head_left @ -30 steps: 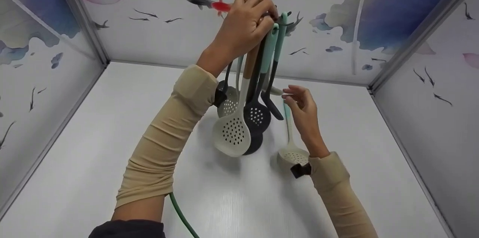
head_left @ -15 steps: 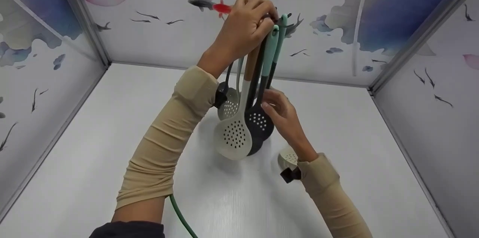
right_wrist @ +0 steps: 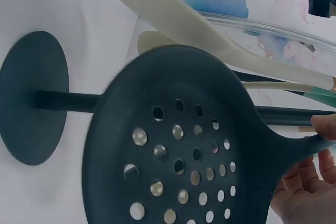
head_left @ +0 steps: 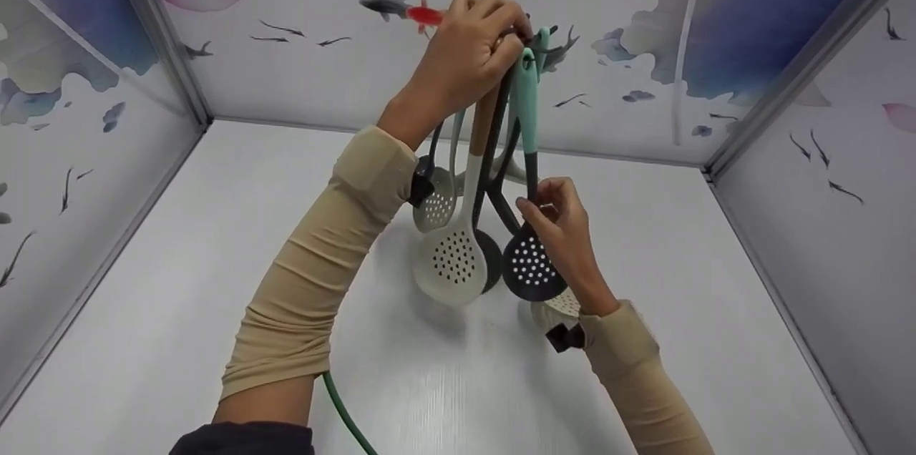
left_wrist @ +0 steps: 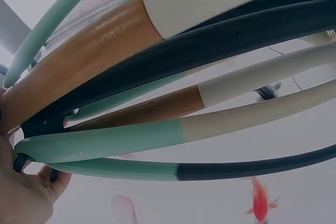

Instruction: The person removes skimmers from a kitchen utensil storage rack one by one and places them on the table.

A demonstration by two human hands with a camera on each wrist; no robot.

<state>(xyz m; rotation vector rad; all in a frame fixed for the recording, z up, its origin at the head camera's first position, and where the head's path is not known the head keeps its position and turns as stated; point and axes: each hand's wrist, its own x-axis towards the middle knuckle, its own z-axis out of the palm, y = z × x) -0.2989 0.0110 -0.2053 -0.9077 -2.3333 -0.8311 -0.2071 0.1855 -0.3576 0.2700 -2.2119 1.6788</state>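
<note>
My left hand (head_left: 476, 47) grips the top of a dark utensil stand, whose round base (right_wrist: 34, 98) and pole show in the right wrist view. My right hand (head_left: 569, 226) pinches the dark shaft of a black skimmer (head_left: 533, 269) with a mint handle (head_left: 527, 101). This skimmer hangs by its handle hole from a hook at the top, its bowl swung out to the right of the pole. A pale skimmer (head_left: 451, 262) with a brown handle (left_wrist: 100, 59) hangs to its left. Other utensils hang around the pole, partly hidden by the left hand.
A pale skimmer (head_left: 565, 302) lies on the white table (head_left: 444, 383) at the right, mostly hidden behind my right hand and the black skimmer. Printed panels (head_left: 615, 111) enclose the table at the back and sides. A green cable (head_left: 343, 408) runs beside my left arm.
My right hand has moved left from beside the stand, taken hold of the black skimmer's shaft and drawn its bowl out to the right. The left hand stays on top.
</note>
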